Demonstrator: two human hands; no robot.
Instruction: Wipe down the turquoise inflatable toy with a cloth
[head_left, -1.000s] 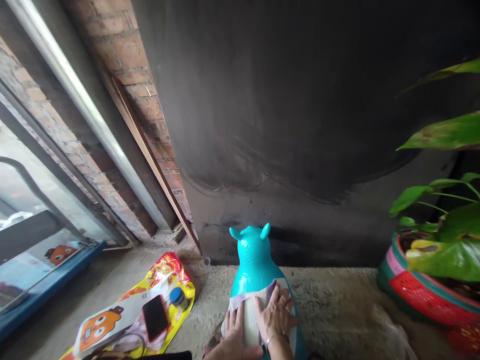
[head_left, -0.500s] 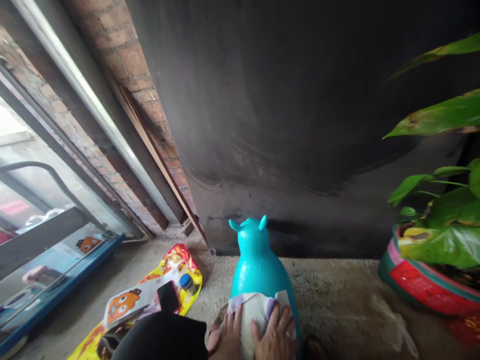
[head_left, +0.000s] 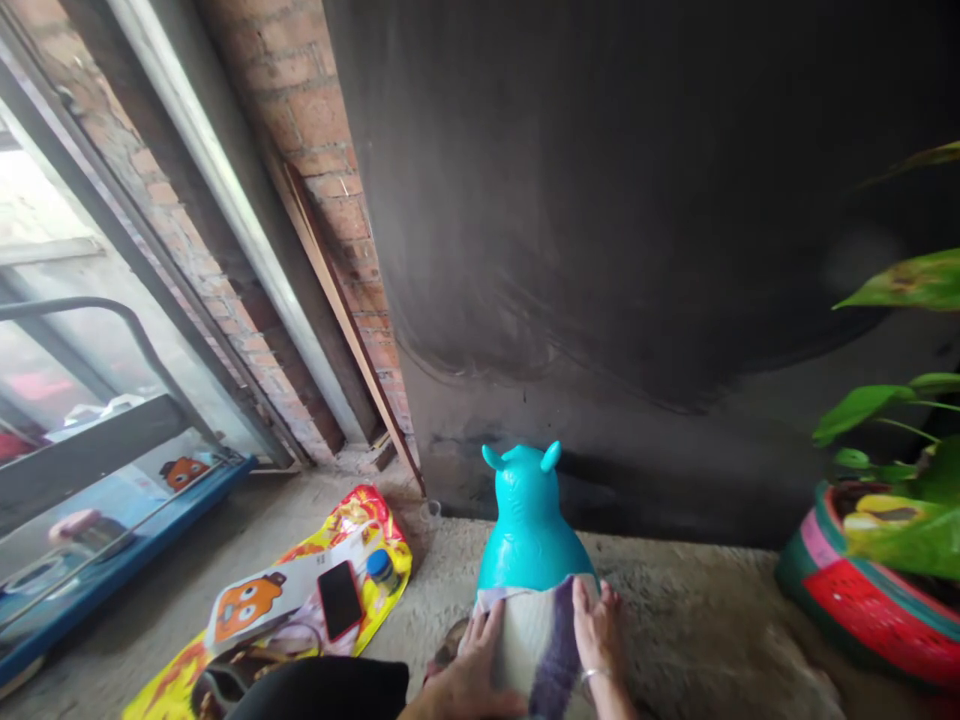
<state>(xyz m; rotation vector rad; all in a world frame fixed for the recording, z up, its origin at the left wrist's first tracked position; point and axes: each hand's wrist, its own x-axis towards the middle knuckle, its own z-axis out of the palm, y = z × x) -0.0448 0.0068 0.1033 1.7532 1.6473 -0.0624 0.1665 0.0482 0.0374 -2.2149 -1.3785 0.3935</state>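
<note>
A turquoise inflatable animal toy (head_left: 527, 520) with two small ears stands on the concrete floor, facing the dark wall. A white and purple cloth (head_left: 536, 640) is draped over its back. My left hand (head_left: 469, 675) lies flat on the cloth's left side. On the cloth's right side my right hand (head_left: 596, 635), with a ring and a bracelet, presses against the toy's flank. Both hands are at the bottom edge of the view, partly cut off.
A yellow and red printed bag (head_left: 300, 600) lies on the floor to the left with a black phone (head_left: 339, 599) and a small blue-capped bottle (head_left: 382, 570) on it. A red and green planter (head_left: 862, 600) with leafy plants stands at the right. A brick wall and glass frame rise at the left.
The cloth has spread further down over the toy's back. My right hand slid from the top of the cloth to its right edge, and the view shifted slightly right.
</note>
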